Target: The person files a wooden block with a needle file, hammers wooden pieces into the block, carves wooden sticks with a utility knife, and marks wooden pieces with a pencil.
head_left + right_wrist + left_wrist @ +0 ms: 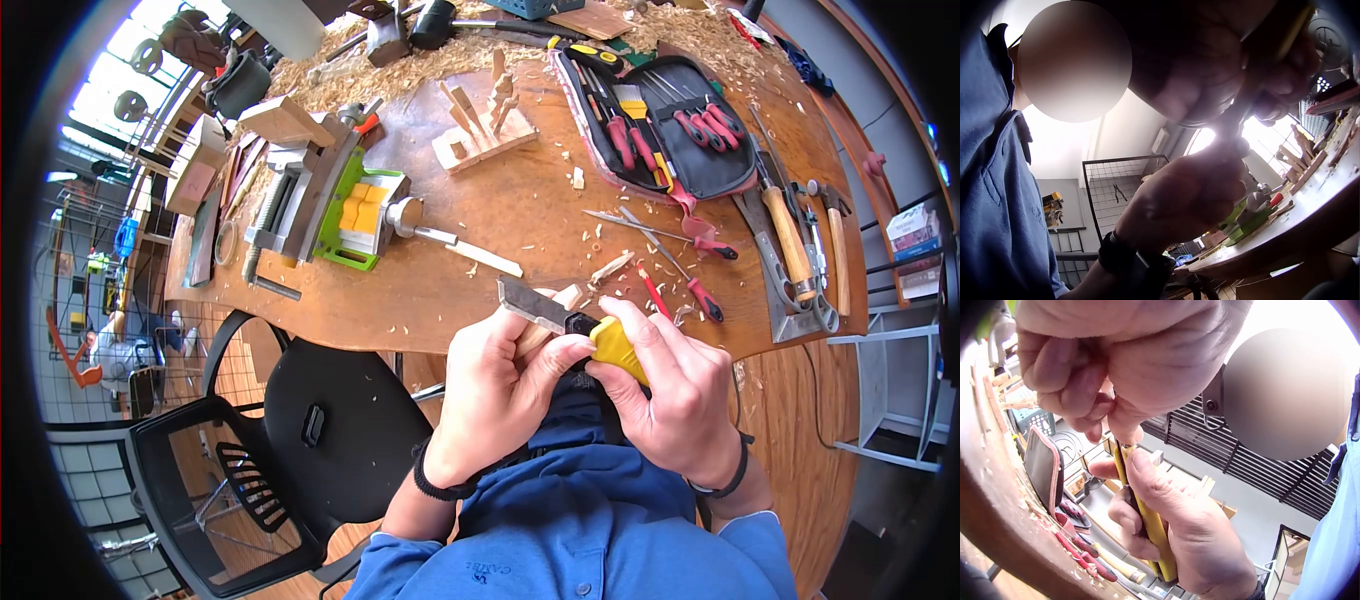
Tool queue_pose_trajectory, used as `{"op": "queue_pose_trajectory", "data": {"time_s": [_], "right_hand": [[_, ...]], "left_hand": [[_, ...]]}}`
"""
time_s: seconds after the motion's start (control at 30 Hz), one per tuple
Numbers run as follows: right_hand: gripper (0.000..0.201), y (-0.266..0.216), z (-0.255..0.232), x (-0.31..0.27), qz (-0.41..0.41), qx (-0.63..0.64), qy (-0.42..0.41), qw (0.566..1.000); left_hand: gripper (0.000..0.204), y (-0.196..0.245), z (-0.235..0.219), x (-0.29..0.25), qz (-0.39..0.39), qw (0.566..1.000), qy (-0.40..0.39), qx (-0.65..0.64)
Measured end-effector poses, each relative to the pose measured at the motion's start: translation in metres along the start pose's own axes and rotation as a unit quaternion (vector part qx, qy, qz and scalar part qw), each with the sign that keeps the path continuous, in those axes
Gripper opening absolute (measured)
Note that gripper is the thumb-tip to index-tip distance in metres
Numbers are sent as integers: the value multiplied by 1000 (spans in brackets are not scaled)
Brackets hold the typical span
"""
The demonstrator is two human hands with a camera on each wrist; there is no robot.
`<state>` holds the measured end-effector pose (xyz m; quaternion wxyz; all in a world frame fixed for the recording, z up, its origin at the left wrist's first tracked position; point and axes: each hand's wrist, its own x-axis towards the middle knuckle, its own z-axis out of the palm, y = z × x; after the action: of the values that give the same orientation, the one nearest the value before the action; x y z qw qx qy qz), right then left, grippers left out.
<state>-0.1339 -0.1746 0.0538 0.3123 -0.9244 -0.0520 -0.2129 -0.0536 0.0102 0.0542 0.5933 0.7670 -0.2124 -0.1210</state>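
Note:
My right hand (672, 392) grips the yellow handle (618, 352) of a utility knife, its wide blade (532, 304) extending leftward over the left hand's fingers. A small pale piece of wood (568, 297) is held in my left hand (495, 385), partly hidden beneath the blade. The left thumb reaches to the knife near the base of its blade. From the left wrist, the knife's yellow body (1150, 525) runs through the right hand's fingers, and the left hand (1154, 362) is curled above its tip. Both hands are over the table's near edge, before a blue shirt.
A green vise (350, 215) stands at left on the wooden table. Near the middle is a wooden block with carved pegs (485, 140). An unrolled tool case (690, 130) lies behind loose files (675, 255), with a hammer (835, 235) at right. A black chair (345, 430) stands front left.

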Motion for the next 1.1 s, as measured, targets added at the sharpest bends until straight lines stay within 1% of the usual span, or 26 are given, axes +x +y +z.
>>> {"op": "queue_pose_trajectory", "data": {"time_s": [0.03, 0.07, 0.13, 0.2, 0.23, 0.27, 0.33, 0.37, 0.4, 0.47, 0.53, 0.57, 0.6, 0.63, 0.7, 0.77, 0.8, 0.87, 0.9, 0.93, 0.97, 1.0, 1.07, 1.1], "right_hand": [[55, 0, 0, 0, 0, 0, 0, 1000], [55, -1, 0, 0, 3, -8, 2, 1000], [56, -3, -2, 1, 6, -16, 3, 1000], [53, -7, -6, 3, 28, -20, -27, 999], [53, -7, -5, 3, 28, -20, -27, 999], [53, -7, -4, 2, 28, -24, -16, 999], [53, -7, -2, 2, 27, -28, -6, 999], [53, -8, 0, 2, 38, -10, 5, 999], [53, -8, 0, 2, 50, 6, 17, 999], [53, -7, -4, 3, 42, 6, 8, 999], [53, -4, -4, 2, 35, 9, -2, 999], [54, 0, -1, 1, 19, 10, -1, 1000], [56, 2, 0, 1, 2, 10, 0, 1000], [56, 2, -1, 1, 1, 10, 0, 1000], [53, 1, -2, 1, 6, 18, -12, 1000], [53, 0, -2, 2, 5, 15, -10, 1000], [52, 0, -2, 2, 5, 12, -6, 1000], [52, 1, 0, 2, 4, 5, -5, 1000], [53, 1, 1, 2, 3, -3, -4, 1000], [53, -1, 0, 2, 3, -2, -4, 1000], [52, -5, -1, 2, 21, -7, -5, 1000], [52, -7, -2, 3, 40, -11, -7, 999], [51, -6, -1, 4, 45, 4, 0, 999], [50, -5, -1, 5, 49, 18, 8, 999]], "left_hand": [[25, -2, 0, -1, -12, 999, 6, 36], [25, -3, 1, 0, -12, 999, 6, 36], [20, -6, 6, 1, 41, 999, 31, 14], [23, -2, 8, 2, 40, 998, 42, 25], [28, 0, 8, 1, 37, 997, 53, 37], [28, -1, 9, 2, 37, 997, 53, 37], [25, -4, 10, 3, 54, 993, 82, 66], [25, -2, 9, 2, 54, 993, 82, 67], [24, 2, 8, 3, 54, 993, 73, 81], [24, 3, 7, 3, 53, 992, 64, 95], [32, 1, 5, 3, 13, 999, -5, -50], [32, -1, 3, 2, 13, 999, -5, -49], [40, -5, 1, 2, 8, 998, -33, -52], [49, -7, -1, 1, 3, 997, -62, -54], [47, -6, -2, 0, -10, 997, -68, -40], [42, -10, -2, 2, 40, 996, -64, -37], [42, -7, -1, 2, 40, 996, -64, -37], [34, 3, 2, 1, 15, 999, -29, 5], [34, 1, 3, 0, 15, 999, -29, 5], [27, -3, 4, 0, -6, 1000, -19, 6], [20, -5, 5, 1, -27, 1000, -9, 7], [20, -3, 7, 1, -27, 1000, -8, 7], [17, 1, 10, 3, 22, 999, 22, 44], [17, 0, 10, 6, 23, 999, 22, 44]]}}
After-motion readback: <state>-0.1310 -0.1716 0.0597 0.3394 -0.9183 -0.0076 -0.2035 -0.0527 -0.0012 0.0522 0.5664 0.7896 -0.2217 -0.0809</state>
